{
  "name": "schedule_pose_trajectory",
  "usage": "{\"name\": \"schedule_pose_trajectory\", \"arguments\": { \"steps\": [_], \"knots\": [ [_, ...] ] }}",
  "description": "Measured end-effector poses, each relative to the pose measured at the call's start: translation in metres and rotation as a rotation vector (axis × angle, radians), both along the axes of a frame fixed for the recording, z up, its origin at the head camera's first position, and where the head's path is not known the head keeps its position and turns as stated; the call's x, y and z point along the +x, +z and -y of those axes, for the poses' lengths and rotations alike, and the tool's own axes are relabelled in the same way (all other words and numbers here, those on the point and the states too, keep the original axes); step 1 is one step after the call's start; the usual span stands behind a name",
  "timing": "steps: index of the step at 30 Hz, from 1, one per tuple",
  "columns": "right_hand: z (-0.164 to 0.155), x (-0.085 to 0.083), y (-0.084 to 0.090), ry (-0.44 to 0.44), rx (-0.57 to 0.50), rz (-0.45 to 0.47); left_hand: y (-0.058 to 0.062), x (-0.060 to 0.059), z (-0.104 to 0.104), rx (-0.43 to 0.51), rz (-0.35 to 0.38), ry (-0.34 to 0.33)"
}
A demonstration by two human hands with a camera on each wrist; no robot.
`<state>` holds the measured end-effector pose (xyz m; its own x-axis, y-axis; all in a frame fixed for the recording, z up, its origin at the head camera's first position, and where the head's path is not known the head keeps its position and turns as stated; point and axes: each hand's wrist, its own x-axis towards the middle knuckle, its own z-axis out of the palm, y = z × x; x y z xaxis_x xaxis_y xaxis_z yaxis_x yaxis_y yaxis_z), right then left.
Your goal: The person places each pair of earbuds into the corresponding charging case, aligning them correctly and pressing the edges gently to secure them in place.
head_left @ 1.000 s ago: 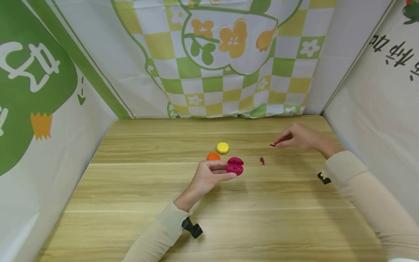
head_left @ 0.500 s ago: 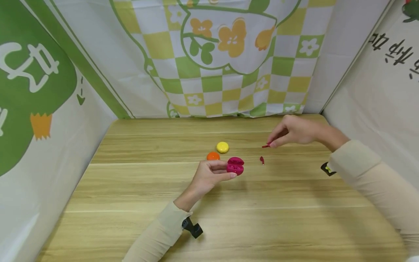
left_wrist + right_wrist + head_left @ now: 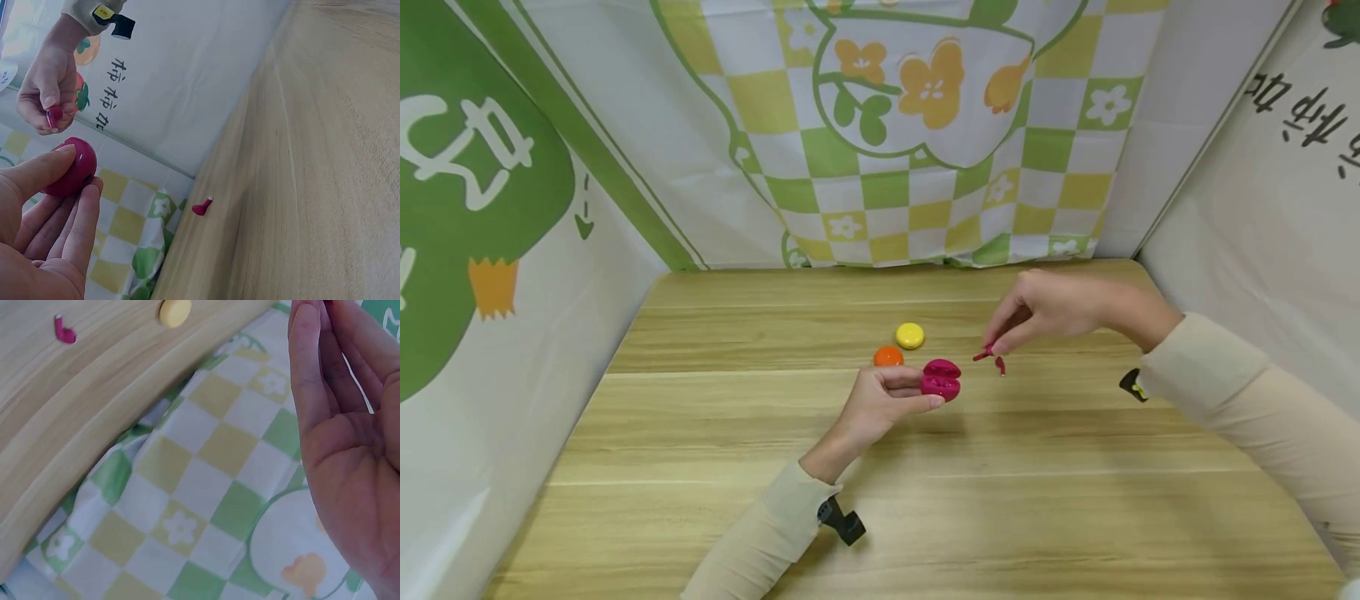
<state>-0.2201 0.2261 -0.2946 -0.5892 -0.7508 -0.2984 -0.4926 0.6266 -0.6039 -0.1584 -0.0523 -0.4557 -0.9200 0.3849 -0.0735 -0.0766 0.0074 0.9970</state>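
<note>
My left hand (image 3: 867, 406) holds a magenta earbud case (image 3: 941, 387) between thumb and fingers, its lid raised; the left wrist view shows the case's rounded outside (image 3: 76, 169). To the right of the case, my right hand (image 3: 1033, 311) pinches a magenta earbud (image 3: 982, 354) at its fingertips, above the table. The same earbud (image 3: 54, 116) appears in the left wrist view. A second magenta earbud (image 3: 1001, 366) lies on the wood just below the right hand; it also shows in the right wrist view as an earbud (image 3: 64, 330) on the table.
A yellow round case (image 3: 910, 336) and an orange round case (image 3: 888, 357) lie on the wooden table (image 3: 737, 417) behind my left hand. A checked cloth (image 3: 925, 192) hangs along the table's back edge, with printed white sheets at both sides.
My right hand has moved left with the pinched earbud, closer to the case. The left hand and its case stay almost still, and the other earbud has not moved.
</note>
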Motion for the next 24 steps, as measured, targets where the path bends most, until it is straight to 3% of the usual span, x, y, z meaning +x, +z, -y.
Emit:
{"name": "schedule_pose_trajectory", "arguments": {
  "steps": [12,24],
  "knots": [
    [0.033,0.01,-0.005,0.108,-0.011,-0.006,-0.002,0.0,-0.002,0.024,-0.026,-0.025],
    [0.047,0.019,-0.013,0.115,0.04,-0.036,-0.002,0.001,-0.003,0.023,-0.053,-0.044]
  ]
}}
